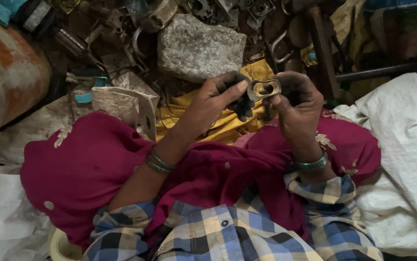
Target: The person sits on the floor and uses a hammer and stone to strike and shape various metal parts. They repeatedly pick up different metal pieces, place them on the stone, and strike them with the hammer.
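Pinched a small brassy metal piece (263, 89), flat with an oval opening, between the two hands and held it up in front of the body. Pressed on its near edge with the thumb of the left hand (220, 96), whose curled fingers also cupped a dark lump (243, 105) just below. Closed the right hand (297, 104) around the far side of the same piece, fingertips touching its rim. Looked, by judgement, like the step of turning the piece over and working at it; called next for a steady two-handed pinch, since the piece was thin and the fingers grimy. Wore green bangles (313, 164) on both wrists. Spread directly under the hands a yellow cloth (227, 123), and nearer the body a magenta cloth (121, 164) over the lap. Lay just beyond the left hand a grey stone (201, 46), beyond that a heap of scrap metal (247, 9). Sat well out past the right hand a white sack (401, 145), and far off past the left hand a rusty drum (5, 77).
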